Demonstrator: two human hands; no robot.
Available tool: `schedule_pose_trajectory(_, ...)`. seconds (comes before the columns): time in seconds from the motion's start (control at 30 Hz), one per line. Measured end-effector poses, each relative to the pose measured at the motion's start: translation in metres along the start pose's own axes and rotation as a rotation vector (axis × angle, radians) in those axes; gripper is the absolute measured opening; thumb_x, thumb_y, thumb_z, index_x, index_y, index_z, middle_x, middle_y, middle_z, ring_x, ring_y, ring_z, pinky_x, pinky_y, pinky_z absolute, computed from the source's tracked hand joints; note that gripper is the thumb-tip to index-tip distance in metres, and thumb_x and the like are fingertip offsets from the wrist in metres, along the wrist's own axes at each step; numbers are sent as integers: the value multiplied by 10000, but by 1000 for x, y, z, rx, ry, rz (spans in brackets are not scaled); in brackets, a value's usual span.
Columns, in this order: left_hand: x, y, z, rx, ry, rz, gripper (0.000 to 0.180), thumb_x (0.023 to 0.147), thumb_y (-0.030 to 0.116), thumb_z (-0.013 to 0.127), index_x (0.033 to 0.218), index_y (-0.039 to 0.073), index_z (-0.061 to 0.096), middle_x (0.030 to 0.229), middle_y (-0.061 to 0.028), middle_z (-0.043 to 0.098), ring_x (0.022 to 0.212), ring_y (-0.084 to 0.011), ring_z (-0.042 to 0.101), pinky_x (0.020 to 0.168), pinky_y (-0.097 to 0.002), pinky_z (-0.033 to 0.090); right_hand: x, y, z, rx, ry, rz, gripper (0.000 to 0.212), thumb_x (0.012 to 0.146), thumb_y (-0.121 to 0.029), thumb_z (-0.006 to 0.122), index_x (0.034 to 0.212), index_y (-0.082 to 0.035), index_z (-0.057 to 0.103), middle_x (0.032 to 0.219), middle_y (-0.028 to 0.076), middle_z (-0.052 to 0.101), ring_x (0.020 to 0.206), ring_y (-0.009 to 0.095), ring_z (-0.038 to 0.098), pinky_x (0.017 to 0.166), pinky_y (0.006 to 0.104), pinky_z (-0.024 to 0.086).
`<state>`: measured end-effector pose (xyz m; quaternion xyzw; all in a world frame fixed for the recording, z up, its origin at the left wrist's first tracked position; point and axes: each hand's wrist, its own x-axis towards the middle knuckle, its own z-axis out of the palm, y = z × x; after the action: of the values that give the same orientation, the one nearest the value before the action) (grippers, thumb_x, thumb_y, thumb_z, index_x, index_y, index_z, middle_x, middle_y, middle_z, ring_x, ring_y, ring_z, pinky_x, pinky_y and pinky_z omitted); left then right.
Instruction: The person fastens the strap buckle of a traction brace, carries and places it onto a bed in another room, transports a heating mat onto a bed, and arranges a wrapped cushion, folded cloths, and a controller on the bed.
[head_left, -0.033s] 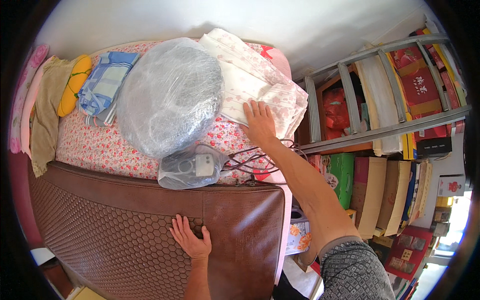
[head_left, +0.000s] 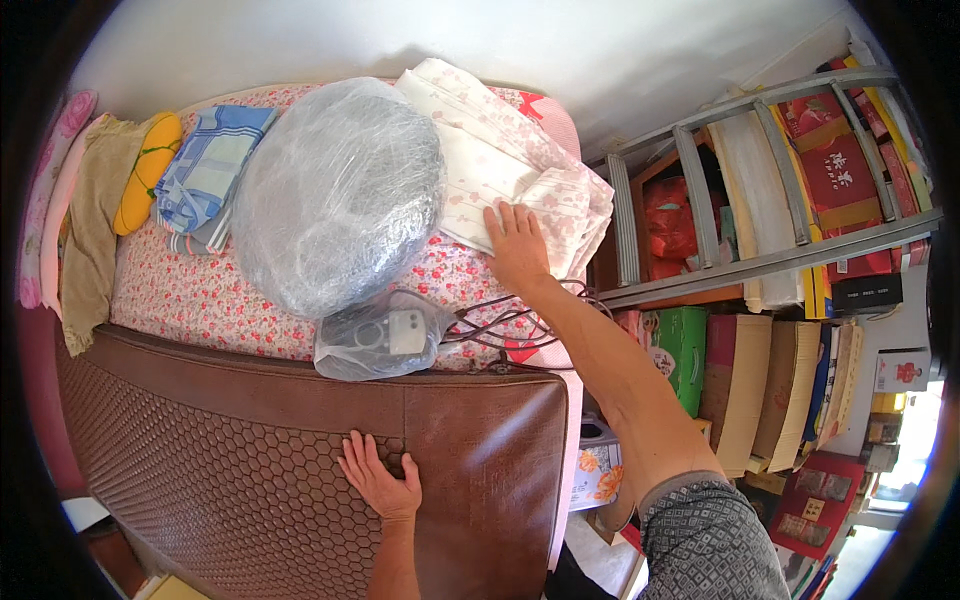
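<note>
My left hand (head_left: 383, 480) lies flat, fingers apart, on a brown leather-like mat (head_left: 490, 440) with a honeycomb pattern. My right hand (head_left: 520, 247) rests with fingers stretched out on the near edge of a folded cream cloth (head_left: 490, 150) with pink floral print. Left of that cloth sits a large round bundle (head_left: 340, 190) wrapped in clear plastic film. Between my hands, a plastic bag (head_left: 350, 345) holds a pale controller-like box (head_left: 405, 332), and dark cables (head_left: 500, 325) run from it toward my right forearm.
Under these things spreads a red-flowered sheet (head_left: 170, 300). At the left are a folded blue checked cloth (head_left: 215, 160), a yellow cushion (head_left: 150, 180) and a brown cloth (head_left: 105, 200). A metal ladder (head_left: 700, 200) lies sideways at the right, by stacked cardboard boxes (head_left: 745, 390) and a green box (head_left: 682, 355).
</note>
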<state>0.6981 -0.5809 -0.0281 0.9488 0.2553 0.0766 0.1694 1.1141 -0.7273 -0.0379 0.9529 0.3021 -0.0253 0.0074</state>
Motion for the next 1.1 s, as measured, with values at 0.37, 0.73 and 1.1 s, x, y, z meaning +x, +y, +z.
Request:
schedule_pose_trajectory(0.37,-1,-2,1,1,17,4,639,959,342,549,1462,-20,394,1587,-203,337,1487,-410,261,1218,-586,144,39,24,-48,-3,-92,-99,402,800,-94,678,1186,-47,575,1080,182,680,984,377,682,772,455,557)
schedule_pose_trajectory(0.73,1,2,0,-19,15,-5,636,944,323,562,1461,-9,398,1583,-201,344,1482,-411,271,1215,-589,155,104,42,-174,26,-193,-169,376,782,-98,644,1154,-114,699,1119,146,706,1065,339,671,864,444,542)
schedule_pose_trajectory(1.1,-1,-5,0,-8,18,0,641,938,321,565,1464,-4,397,1585,-204,340,1484,-412,268,1213,-593,157,23,51,-66,-51,-273,-111,611,794,-68,678,1383,-86,513,1275,110,635,1146,276,618,931,422,500)
